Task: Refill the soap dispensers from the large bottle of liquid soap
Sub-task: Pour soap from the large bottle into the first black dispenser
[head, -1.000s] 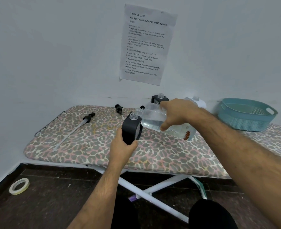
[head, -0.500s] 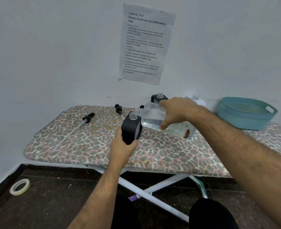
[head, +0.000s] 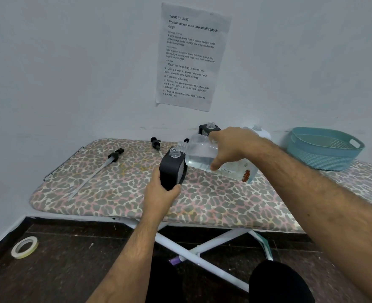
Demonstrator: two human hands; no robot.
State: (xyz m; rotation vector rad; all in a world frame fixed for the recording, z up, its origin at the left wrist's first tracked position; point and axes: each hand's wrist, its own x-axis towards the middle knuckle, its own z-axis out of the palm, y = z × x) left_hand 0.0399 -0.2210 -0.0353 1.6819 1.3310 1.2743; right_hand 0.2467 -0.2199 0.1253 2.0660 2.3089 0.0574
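My left hand (head: 158, 193) grips a black soap dispenser (head: 170, 171) from below, its clear open neck pointing up over the ironing board (head: 119, 193). My right hand (head: 231, 147) holds the large clear bottle (head: 199, 155) of liquid soap, tipped sideways with its open mouth just above and right of the dispenser's neck. Clear liquid lies in the bottle's lower half. A second black dispenser (head: 209, 127) with an open neck stands at the back by the wall.
Two pump heads with tubes lie on the board: a long one (head: 115, 155) at the left, another (head: 155, 143) behind the dispenser. A white bottle (head: 259, 131) and a teal basket (head: 325, 147) stand at the back right. A tape roll (head: 24, 247) lies on the floor.
The large bottle has tipped slightly further, its mouth a little closer over the dispenser's neck. My left hand keeps the dispenser in the same place.
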